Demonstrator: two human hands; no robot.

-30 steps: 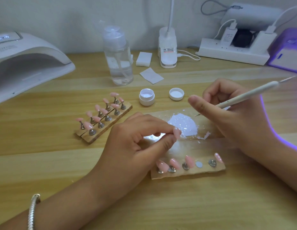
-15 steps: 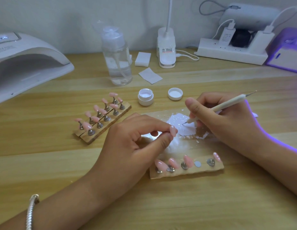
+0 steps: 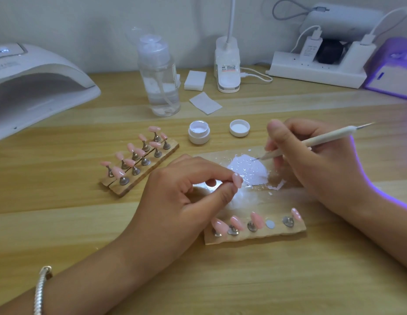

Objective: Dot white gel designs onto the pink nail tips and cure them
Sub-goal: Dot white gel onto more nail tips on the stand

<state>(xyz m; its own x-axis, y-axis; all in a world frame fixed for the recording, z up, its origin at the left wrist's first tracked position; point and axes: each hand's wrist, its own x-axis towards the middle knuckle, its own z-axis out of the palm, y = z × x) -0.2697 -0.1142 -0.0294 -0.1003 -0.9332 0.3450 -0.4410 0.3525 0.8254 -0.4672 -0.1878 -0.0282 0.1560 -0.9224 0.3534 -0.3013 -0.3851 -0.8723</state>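
Now that the right hand (image 3: pixel 311 164) has dipped its pinched dotting tool (image 3: pixel 323 138) into the white gel puddle (image 3: pixel 248 172), it's reloading, I guess; left hand (image 3: pixel 182 201) pinches a pink nail tip (image 3: pixel 237 179) just beside it.

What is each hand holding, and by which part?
The left hand pinches a pink nail tip by one end, between thumb and forefinger. The right hand grips the dotting tool on its lower shaft, close to the point.

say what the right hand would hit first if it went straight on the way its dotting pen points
Probably the white gel puddle: the dotting pen in the right hand aims at its edge; height unclear.
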